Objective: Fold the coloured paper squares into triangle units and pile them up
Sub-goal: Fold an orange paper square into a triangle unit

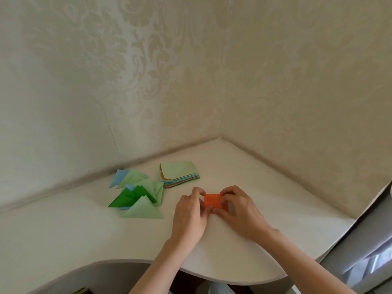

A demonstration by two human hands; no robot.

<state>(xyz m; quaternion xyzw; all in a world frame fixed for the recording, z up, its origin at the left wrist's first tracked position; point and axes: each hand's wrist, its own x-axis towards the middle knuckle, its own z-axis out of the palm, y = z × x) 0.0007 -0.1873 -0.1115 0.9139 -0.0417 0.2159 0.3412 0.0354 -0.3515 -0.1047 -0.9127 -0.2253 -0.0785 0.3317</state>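
An orange paper square [213, 200] lies on the white desk [84, 225] between my hands. My left hand [189, 215] pinches its left edge with curled fingers. My right hand [239, 211] pinches its right side, fingertips on the paper. A stack of unfolded coloured squares [179, 173], pale green on top, sits behind the orange sheet. To the left lies a loose pile of folded triangles [137, 194] in light green, dark green and blue.
The desk fills a corner between two papered walls [220, 81]. Its curved front edge [127, 262] runs below my forearms. A grey cabinet side [364, 240] stands at the right.
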